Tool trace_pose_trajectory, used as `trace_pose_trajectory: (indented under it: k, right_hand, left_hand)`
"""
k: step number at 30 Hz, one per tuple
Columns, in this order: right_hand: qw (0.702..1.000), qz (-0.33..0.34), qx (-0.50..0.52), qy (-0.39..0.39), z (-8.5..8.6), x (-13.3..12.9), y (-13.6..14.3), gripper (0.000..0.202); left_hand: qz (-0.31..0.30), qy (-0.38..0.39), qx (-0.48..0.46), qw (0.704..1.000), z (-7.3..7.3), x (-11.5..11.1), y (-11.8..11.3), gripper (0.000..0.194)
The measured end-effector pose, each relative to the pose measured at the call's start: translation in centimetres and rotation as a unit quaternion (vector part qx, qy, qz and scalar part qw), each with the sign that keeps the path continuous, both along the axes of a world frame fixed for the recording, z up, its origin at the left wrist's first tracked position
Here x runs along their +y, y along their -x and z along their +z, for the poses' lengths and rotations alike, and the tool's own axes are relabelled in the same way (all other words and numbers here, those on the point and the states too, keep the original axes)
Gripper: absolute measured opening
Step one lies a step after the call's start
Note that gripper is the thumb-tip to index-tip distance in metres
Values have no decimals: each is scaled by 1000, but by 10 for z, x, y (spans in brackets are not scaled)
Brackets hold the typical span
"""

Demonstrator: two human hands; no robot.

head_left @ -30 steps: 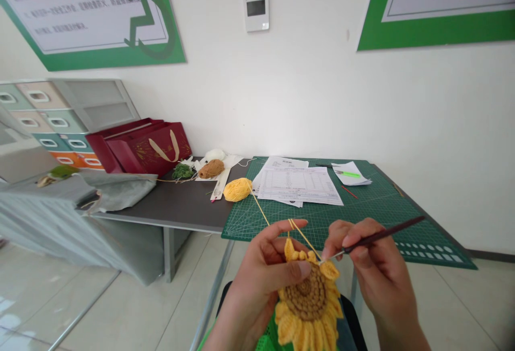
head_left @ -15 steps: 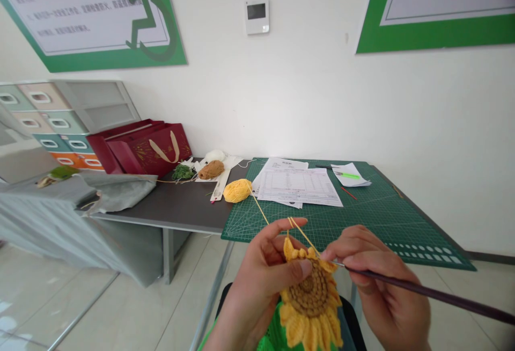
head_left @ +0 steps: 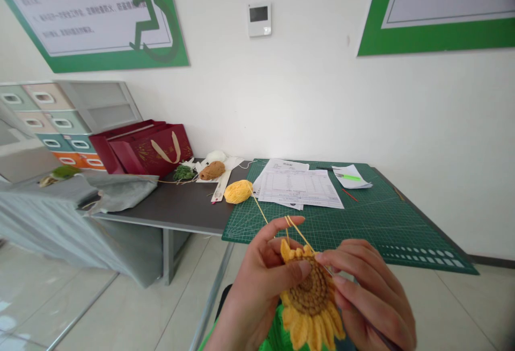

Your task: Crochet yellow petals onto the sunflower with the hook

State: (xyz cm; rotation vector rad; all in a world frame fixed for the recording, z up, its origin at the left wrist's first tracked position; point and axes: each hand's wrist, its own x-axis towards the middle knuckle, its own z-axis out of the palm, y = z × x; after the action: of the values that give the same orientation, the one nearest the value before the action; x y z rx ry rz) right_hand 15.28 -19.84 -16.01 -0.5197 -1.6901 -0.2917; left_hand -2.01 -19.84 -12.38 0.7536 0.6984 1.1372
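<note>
My left hand (head_left: 261,278) pinches a crocheted sunflower (head_left: 309,289) with a brown centre and yellow petals, its thumb lying on the brown part. Yellow yarn (head_left: 260,207) loops over the raised left index finger and runs back to a yellow yarn ball (head_left: 238,192) at the mat's edge. In my right hand (head_left: 370,292) is a crochet hook (head_left: 376,332) with a dark handle, its metal end at the flower's upper right edge. The hook's tip is hidden by the fingers and stitches.
A green cutting mat (head_left: 394,217) carries printed sheets (head_left: 300,187), a notepad with a green pen (head_left: 351,177) and a red stick (head_left: 350,195). To the left lie brown yarn (head_left: 212,170), green yarn (head_left: 184,172) and a maroon paper bag (head_left: 153,150) beside drawer boxes (head_left: 52,120).
My right hand has turned, and the hook has swung from lying nearly level to pointing steeply down to the right. My left hand still holds the flower in about the same place.
</note>
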Motion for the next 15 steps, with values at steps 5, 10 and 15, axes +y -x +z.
trace_pose_trajectory:
  k: [5,10,15]
  right_hand:
    - [1000,3,-7,-6,-6,3,2,31]
    - [1000,-2,-4,-7,-7,6,5,29]
    - [994,41,98,10,-10,6,14,34]
  left_hand:
    - [5,2,-21,1000,0,-1,0,58]
    - [-4,15,-34,999,3,-5,-3,58]
    - [14,14,-51,998,5,-4,-5,64]
